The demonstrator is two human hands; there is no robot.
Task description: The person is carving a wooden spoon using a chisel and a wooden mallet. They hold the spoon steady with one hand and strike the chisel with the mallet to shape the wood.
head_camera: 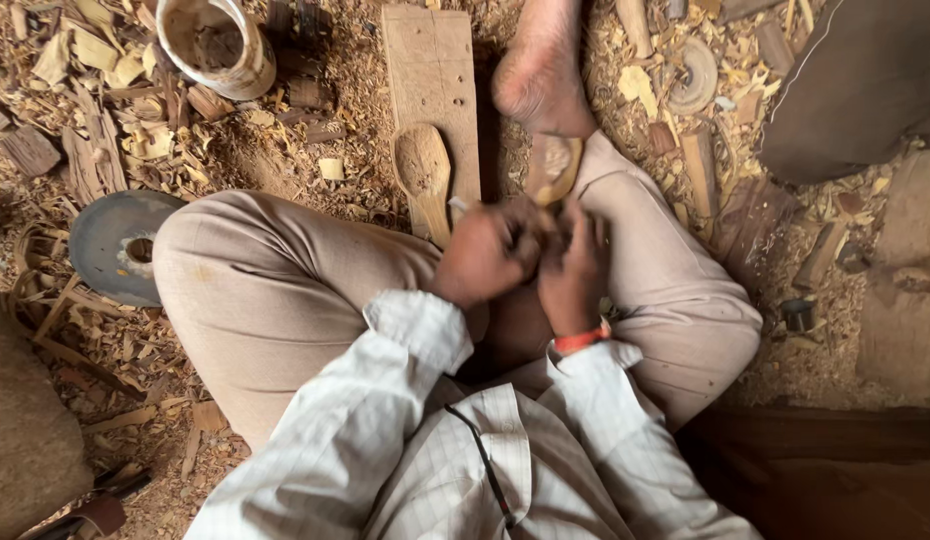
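The person sits cross-legged on the floor (285, 150), and both hands are clamped together on a wooden spoon blank (553, 168). Its bowl sticks out beyond the fingers and rests against the bare foot (540, 75). The left hand (485, 255) seems to hold a small tool, though its blade is mostly hidden; the right hand (573, 268) grips the handle end. To carve well here, I judge the foot should keep bracing the bowl, with short, controlled strokes directed away from the fingers.

Left of the blank, a second carved spoon (425, 180) lies on a flat wooden board (430, 70). Farther left sit a worn white bucket (217, 45) and a grey disc (115, 245). Wood shavings cover the earthen floor all round.
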